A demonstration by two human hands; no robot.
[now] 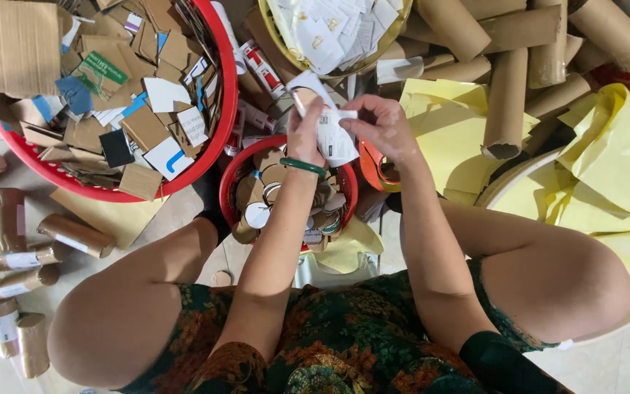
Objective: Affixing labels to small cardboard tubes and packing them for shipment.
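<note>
Nearest the camera, 2 bare forearms rise from a lap in dark floral cloth and meet above a small round red plastic basket (236, 172) filled with cardboard discs. The left hand (306, 130), a green bangle (302, 167) on its wrist, is raised with fingers pinched on a short cardboard tube wrapped in a white printed label (327, 122). The right hand (384, 128) bends in from the other side, its fingertips gripping the loose edge of the same label. The tube sits between both hands, just above the small basket. Beyond to the left lies a large red basket (222, 117) of cardboard scraps. Farther right, long brown cardboard tubes (506, 102) rest on yellow paper sheets (614, 157).
</note>
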